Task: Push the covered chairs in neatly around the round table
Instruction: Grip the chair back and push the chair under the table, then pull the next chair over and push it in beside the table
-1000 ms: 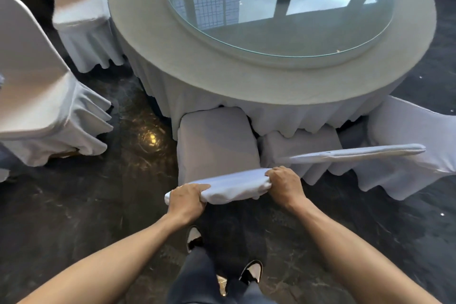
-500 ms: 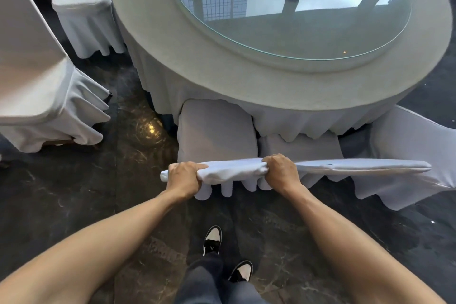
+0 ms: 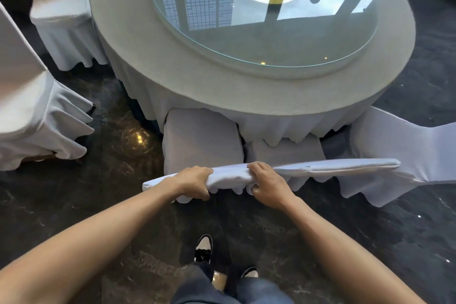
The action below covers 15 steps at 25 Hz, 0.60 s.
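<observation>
A white-covered chair [image 3: 202,140] stands in front of me, its seat partly under the cloth of the round table [image 3: 138,39]. My left hand [image 3: 193,181] and my right hand [image 3: 267,184] both grip the top edge of this chair's backrest. A second covered chair [image 3: 345,166] sits right beside it, its seat tucked under the tablecloth and its backrest top in line with the one I hold.
A glass turntable [image 3: 266,42] lies on the table. A third covered chair [image 3: 407,153] stands at the right, two more stand at the left [image 3: 37,111] and far left by the table [image 3: 64,17]. Dark marble floor [image 3: 111,205] surrounds me; my shoes [image 3: 203,248] are below.
The chair I hold has slid toward the table, its seat going further under the cloth and its backrest lining up with the neighbouring chair's. I stepped forward with it.
</observation>
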Each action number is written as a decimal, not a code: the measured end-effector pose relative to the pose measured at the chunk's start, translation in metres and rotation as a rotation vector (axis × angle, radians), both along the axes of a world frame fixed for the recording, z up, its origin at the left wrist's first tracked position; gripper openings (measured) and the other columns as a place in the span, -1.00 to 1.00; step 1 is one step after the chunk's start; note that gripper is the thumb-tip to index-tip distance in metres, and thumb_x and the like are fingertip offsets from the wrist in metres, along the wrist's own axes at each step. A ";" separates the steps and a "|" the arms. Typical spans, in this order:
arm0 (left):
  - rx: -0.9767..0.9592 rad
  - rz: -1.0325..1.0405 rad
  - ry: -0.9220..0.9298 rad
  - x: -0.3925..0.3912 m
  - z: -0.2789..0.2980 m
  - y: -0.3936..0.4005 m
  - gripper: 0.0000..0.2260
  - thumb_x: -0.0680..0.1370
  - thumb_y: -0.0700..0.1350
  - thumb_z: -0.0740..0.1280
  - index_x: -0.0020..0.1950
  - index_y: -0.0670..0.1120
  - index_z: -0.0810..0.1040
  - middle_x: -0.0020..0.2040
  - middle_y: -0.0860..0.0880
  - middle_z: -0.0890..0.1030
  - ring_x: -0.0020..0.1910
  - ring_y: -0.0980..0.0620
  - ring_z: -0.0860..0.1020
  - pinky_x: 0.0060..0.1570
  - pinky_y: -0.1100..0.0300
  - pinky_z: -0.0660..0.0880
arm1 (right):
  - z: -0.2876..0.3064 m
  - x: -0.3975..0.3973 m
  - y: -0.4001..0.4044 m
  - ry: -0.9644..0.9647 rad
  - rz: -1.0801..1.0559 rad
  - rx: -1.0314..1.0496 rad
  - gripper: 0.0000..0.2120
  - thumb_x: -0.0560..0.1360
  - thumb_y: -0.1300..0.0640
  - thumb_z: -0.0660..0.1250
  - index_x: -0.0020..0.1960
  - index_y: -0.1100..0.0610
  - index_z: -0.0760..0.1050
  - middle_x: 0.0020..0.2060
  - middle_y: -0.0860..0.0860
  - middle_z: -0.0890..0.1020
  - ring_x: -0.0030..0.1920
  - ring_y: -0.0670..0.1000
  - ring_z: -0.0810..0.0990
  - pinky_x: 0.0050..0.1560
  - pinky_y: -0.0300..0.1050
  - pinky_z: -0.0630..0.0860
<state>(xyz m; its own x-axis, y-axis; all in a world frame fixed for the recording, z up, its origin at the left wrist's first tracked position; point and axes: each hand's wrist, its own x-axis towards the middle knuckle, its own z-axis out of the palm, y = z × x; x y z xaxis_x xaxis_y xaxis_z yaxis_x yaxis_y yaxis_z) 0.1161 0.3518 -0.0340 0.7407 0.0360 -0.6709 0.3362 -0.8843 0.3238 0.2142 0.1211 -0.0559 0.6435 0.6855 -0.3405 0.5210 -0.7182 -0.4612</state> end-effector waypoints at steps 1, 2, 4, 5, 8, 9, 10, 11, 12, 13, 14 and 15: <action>-0.003 -0.014 -0.018 0.008 0.003 -0.012 -0.63 0.34 -0.04 0.40 0.12 -0.01 0.46 -0.03 0.00 0.61 -0.17 -0.02 0.57 -0.13 0.03 0.57 | 0.006 0.002 -0.007 0.023 0.012 0.022 -0.52 0.39 0.17 0.27 0.30 -0.01 0.33 0.32 -0.09 0.44 0.35 -0.02 0.37 0.19 0.02 0.48; 0.000 -0.017 -0.037 0.015 0.002 -0.023 -0.61 0.35 0.00 0.40 0.15 0.01 0.46 0.02 0.00 0.60 -0.09 -0.05 0.57 -0.07 0.00 0.57 | 0.012 0.005 -0.015 0.042 0.031 0.035 -0.48 0.40 0.18 0.26 0.35 -0.02 0.33 0.37 -0.12 0.42 0.37 -0.03 0.37 0.24 0.02 0.47; 0.017 -0.023 -0.059 0.032 0.003 -0.052 -0.65 0.39 0.02 0.38 0.15 0.01 0.45 0.06 -0.02 0.60 -0.03 -0.07 0.56 -0.01 -0.03 0.56 | 0.026 0.019 -0.036 0.080 0.054 -0.006 -0.43 0.42 0.16 0.27 0.42 -0.04 0.34 0.42 -0.11 0.42 0.38 -0.02 0.40 0.30 0.01 0.43; 0.038 -0.031 -0.072 0.041 0.005 -0.067 -0.68 0.42 0.02 0.37 0.13 -0.01 0.44 0.06 -0.03 0.60 -0.02 -0.08 0.55 -0.03 -0.01 0.55 | 0.032 0.028 -0.048 0.088 0.065 -0.052 -0.44 0.43 0.13 0.28 0.43 -0.04 0.36 0.41 -0.08 0.44 0.36 0.01 0.43 0.32 0.02 0.43; 0.143 -0.070 -0.100 0.069 0.017 -0.123 -0.72 0.47 0.03 0.33 0.10 -0.07 0.45 0.10 -0.07 0.59 0.04 -0.13 0.55 -0.11 0.07 0.45 | 0.048 0.062 -0.105 0.053 0.114 -0.184 -0.42 0.43 0.05 0.28 0.45 -0.05 0.35 0.41 -0.04 0.45 0.40 0.02 0.39 0.39 -0.01 0.36; 0.175 -0.082 -0.093 0.079 0.021 -0.139 -0.72 0.47 0.04 0.32 0.10 -0.08 0.46 0.12 -0.08 0.59 0.07 -0.15 0.55 -0.09 0.07 0.45 | 0.053 0.074 -0.124 0.043 0.114 -0.207 -0.41 0.42 0.04 0.28 0.46 -0.05 0.35 0.41 -0.04 0.44 0.40 0.02 0.38 0.39 -0.02 0.35; 0.199 -0.092 -0.079 0.089 0.024 -0.157 -0.72 0.47 0.04 0.31 0.10 -0.08 0.46 0.14 -0.09 0.58 0.09 -0.15 0.55 -0.07 0.07 0.46 | 0.059 0.087 -0.147 0.029 0.110 -0.219 -0.41 0.42 0.03 0.28 0.45 -0.05 0.35 0.40 -0.04 0.45 0.39 0.02 0.38 0.38 -0.02 0.36; 0.217 -0.094 -0.068 0.102 0.030 -0.179 -0.71 0.47 0.05 0.31 0.11 -0.07 0.47 0.15 -0.08 0.58 0.10 -0.14 0.55 -0.04 0.07 0.47 | 0.066 0.101 -0.176 0.009 0.105 -0.226 -0.42 0.42 0.02 0.28 0.45 -0.05 0.36 0.38 -0.04 0.46 0.37 0.02 0.39 0.36 -0.01 0.37; 0.226 -0.090 -0.069 0.114 0.036 -0.198 -0.68 0.46 0.05 0.31 0.14 -0.06 0.48 0.16 -0.07 0.58 0.10 -0.13 0.56 -0.03 0.07 0.48 | 0.074 0.114 -0.200 -0.005 0.098 -0.228 -0.42 0.41 0.00 0.28 0.44 -0.04 0.37 0.36 -0.03 0.48 0.35 0.03 0.41 0.34 0.01 0.39; 0.223 -0.083 -0.077 0.126 0.041 -0.213 -0.65 0.45 0.06 0.31 0.18 -0.05 0.48 0.17 -0.06 0.58 0.10 -0.12 0.57 -0.02 0.07 0.50 | 0.082 0.127 -0.220 -0.018 0.085 -0.231 -0.43 0.41 -0.01 0.28 0.43 -0.04 0.37 0.35 -0.01 0.48 0.34 0.04 0.42 0.32 0.03 0.41; 0.219 -0.092 -0.100 0.139 0.048 -0.232 -0.61 0.44 0.06 0.31 0.22 -0.04 0.49 0.18 -0.05 0.58 0.10 -0.11 0.57 0.00 0.06 0.51 | 0.090 0.138 -0.241 -0.035 0.067 -0.230 -0.43 0.41 0.00 0.28 0.43 -0.04 0.37 0.35 0.00 0.49 0.33 0.05 0.42 0.31 0.04 0.42; 0.219 -0.111 -0.126 0.155 0.055 -0.254 -0.58 0.44 0.07 0.31 0.26 -0.04 0.48 0.20 -0.05 0.58 0.12 -0.11 0.57 0.04 0.05 0.52 | 0.099 0.151 -0.265 -0.056 0.035 -0.216 -0.43 0.42 0.00 0.28 0.43 -0.03 0.37 0.35 0.00 0.48 0.33 0.05 0.42 0.31 0.03 0.42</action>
